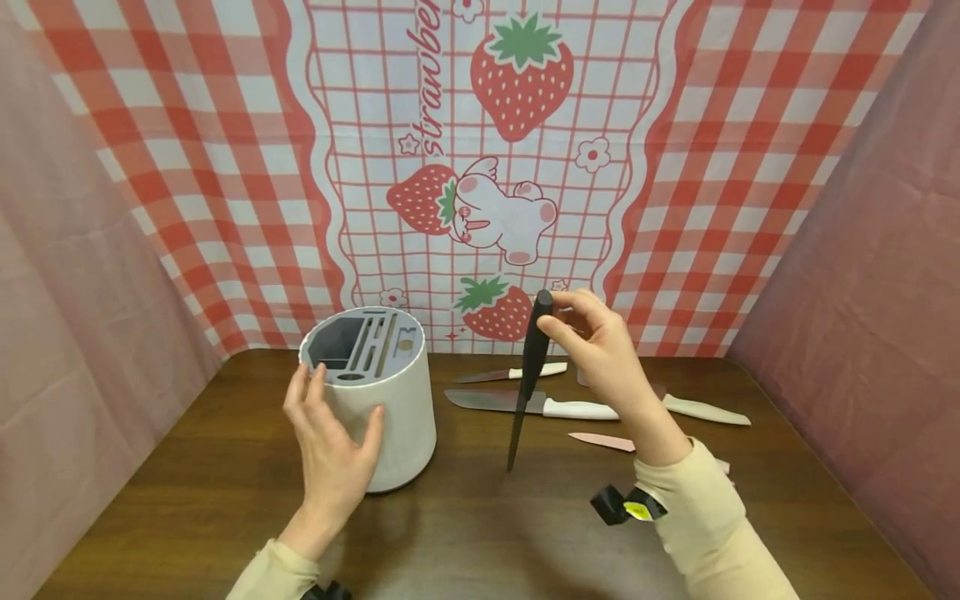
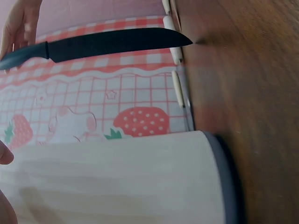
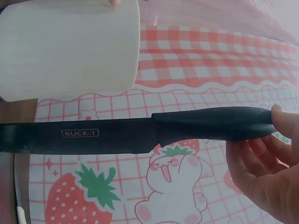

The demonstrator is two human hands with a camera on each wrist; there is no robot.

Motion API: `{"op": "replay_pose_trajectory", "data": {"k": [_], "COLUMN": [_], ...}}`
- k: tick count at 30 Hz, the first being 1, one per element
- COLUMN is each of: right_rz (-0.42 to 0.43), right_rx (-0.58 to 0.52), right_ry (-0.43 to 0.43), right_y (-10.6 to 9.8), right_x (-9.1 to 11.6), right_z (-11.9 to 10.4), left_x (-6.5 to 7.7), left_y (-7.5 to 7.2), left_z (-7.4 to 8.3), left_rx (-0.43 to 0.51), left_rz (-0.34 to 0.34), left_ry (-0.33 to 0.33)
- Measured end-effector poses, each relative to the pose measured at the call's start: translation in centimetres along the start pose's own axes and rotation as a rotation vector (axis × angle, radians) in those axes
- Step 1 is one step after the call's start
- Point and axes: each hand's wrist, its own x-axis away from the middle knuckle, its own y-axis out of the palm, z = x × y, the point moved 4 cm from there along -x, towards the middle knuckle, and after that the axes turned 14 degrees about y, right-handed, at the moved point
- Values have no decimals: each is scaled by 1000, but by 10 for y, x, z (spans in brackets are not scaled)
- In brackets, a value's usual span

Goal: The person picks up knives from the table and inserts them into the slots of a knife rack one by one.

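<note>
My left hand (image 1: 330, 454) rests against the left and near side of a white round knife block (image 1: 397, 425), its fingers and thumb spread on the wall. A grey slotted insert (image 1: 375, 350) fills the block's top, with a wide compartment on the left and narrow slots beside it. To the right, my right hand (image 1: 603, 354) pinches the upper handle of a black kitchen knife (image 3: 210, 123) between thumb and fingers. The black knife hangs nearly upright, blade down; whether its tip touches the table I cannot tell. Its blade (image 2: 117, 43) shows broadside in the left wrist view.
On the wooden table (image 1: 480, 533) behind and right of the black knife lie a small white-handled knife (image 1: 540, 371), a large white-handled knife (image 1: 495, 402), a cream-handled knife (image 1: 708, 410) and a pink-bladed knife (image 1: 600, 440). A strawberry-print cloth (image 1: 660, 167) hangs at the back.
</note>
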Motion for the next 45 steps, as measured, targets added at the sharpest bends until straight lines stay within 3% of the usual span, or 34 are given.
{"op": "replay_pose_trajectory", "data": {"k": [10,15,21,34,45], "right_rz": [-9,-19,-30,-47,-20], "right_rx": [30,20,23,-23,-2], "right_ry": [-11,-8,-3,-22,-40], "right_y": [6,9,11,11,8], "right_x": [1,2,4,7,8], "right_z": [-6,-8,-9,-10,-11], "left_x": [-28,-40,-49,-67,-74], "left_y": [10,18,27,52,70], "left_z": [35,49,57,77,86], "left_rx": [67,115,199,253,351], "left_rz": [-46,-75,-131,-270,-288], "left_ry": [150,185,147,100,25]}}
